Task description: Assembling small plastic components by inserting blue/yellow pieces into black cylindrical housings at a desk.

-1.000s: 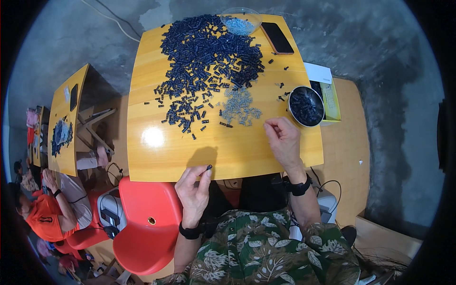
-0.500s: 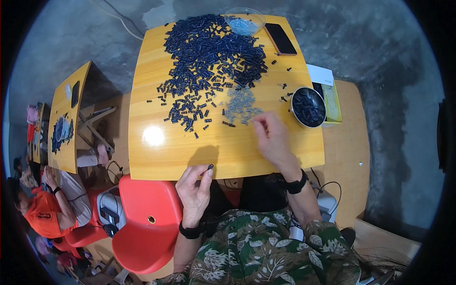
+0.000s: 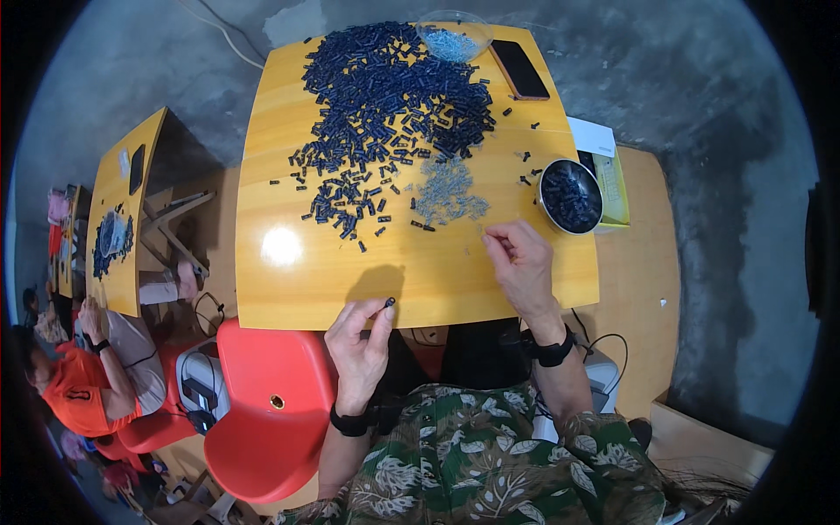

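Observation:
My left hand (image 3: 360,339) is at the table's near edge, thumb and fingertips pinching a small black plastic piece (image 3: 389,303) upright. My right hand (image 3: 523,262) is closed in a pinch over the table, to the right of a patch of tiny silvery-grey metal pieces (image 3: 446,191). Whatever sits between its fingertips is too small to name. Beyond that patch spreads a large heap of black plastic pieces (image 3: 376,79), with looser ones scattered toward me. A bowl (image 3: 570,192) full of black pieces stands at the table's right edge.
At the far edge are a clear bowl (image 3: 455,37) of light blue bits and a phone (image 3: 520,70). An open box (image 3: 612,184) lies right of the table. A red chair (image 3: 271,420) stands at left, and a person in orange (image 3: 87,385) sits beyond it.
My right hand has drawn back from the metal pieces, toward me and to the right. My left hand holds its black piece in nearly the same spot.

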The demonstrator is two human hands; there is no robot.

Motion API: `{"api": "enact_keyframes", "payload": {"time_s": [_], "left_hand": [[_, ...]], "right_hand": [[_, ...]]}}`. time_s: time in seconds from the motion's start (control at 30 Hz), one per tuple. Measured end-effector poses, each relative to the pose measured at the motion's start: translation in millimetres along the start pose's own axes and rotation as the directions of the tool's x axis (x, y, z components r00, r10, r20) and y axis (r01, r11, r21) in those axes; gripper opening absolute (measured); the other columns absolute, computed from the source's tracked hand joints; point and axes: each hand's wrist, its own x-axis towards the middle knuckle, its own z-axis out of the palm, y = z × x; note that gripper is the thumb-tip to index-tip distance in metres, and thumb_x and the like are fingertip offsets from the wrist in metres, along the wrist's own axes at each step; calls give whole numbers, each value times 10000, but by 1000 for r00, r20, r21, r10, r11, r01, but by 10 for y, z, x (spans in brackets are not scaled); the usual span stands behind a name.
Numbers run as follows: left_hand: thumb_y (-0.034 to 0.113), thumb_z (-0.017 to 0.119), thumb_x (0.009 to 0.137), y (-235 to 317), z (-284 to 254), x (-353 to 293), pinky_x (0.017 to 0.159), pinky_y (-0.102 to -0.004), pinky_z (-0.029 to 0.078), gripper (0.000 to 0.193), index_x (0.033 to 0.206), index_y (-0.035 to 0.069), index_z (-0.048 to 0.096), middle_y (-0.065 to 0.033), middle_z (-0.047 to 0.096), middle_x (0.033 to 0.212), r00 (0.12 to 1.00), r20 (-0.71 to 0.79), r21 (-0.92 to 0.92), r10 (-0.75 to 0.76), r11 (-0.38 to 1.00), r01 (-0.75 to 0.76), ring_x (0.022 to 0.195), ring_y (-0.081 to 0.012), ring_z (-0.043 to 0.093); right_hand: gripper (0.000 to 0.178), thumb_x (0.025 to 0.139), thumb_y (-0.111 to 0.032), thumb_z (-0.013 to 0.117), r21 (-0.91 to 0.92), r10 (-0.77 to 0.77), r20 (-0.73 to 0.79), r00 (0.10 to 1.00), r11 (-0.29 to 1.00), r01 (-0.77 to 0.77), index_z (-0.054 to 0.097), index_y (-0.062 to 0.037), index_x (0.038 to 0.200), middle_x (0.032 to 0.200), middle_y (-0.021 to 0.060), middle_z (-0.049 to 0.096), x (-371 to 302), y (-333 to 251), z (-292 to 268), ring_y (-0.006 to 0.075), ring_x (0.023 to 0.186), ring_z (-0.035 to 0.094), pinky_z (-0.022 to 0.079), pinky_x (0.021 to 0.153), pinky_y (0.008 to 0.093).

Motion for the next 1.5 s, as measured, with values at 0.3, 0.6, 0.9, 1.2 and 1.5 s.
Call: {"api": "enact_keyframes", "payload": {"time_s": [0.3, 0.6, 0.9, 1.2, 1.5], "left_hand": [[25, 700, 853, 16, 22, -25, 625, -258, 432, 62, 897, -10, 675, -69, 646, 783, 999, 18, 4, -31, 1000, 31, 705, -142, 579], [32, 696, 859, 7, 6, -43, 670, -258, 443, 64, 900, -13, 677, -70, 656, 807, 1000, 8, -12, -17, 1000, 17, 745, -139, 589], [0, 706, 832, 37, 3, -47, 676, -284, 490, 88, 913, -23, 682, -106, 661, 799, 1000, 15, 17, -4, 1000, 3, 712, -190, 617], [29, 695, 859, 26, 8, -59, 652, -252, 446, 59, 906, -5, 686, -70, 662, 813, 1000, 14, 8, 1, 1000, -1, 739, -142, 597], [21, 700, 853, 51, -11, -62, 681, -256, 461, 61, 904, -10, 685, -75, 669, 816, 1000, 7, 3, 3, 1000, -3, 758, -147, 614]], "right_hand": [[84, 835, -3, 660, -98, 41, 19, 999, 994, -39, 671, -1, 918, 802, 123, 620, -167, 175, -118, 254, 698, 608, 471, 615, 341], [128, 830, 8, 644, -213, -22, -12, 1000, 977, 19, 677, 5, 954, 869, 145, 616, -5, 148, -139, 311, 779, 619, 485, 673, 367], [153, 833, -22, 642, -230, -32, 71, 997, 972, 48, 688, -9, 978, 883, 137, 622, 91, 184, -146, 307, 813, 627, 505, 721, 377], [83, 841, -96, 669, -275, -28, 65, 998, 960, 45, 702, -56, 906, 880, 94, 626, 195, 93, -43, 294, 808, 632, 508, 707, 374], [50, 828, -120, 672, -387, -134, 88, 987, 909, 158, 694, -85, 858, 866, 65, 613, 272, 200, 101, 280, 817, 630, 510, 705, 388]]}}
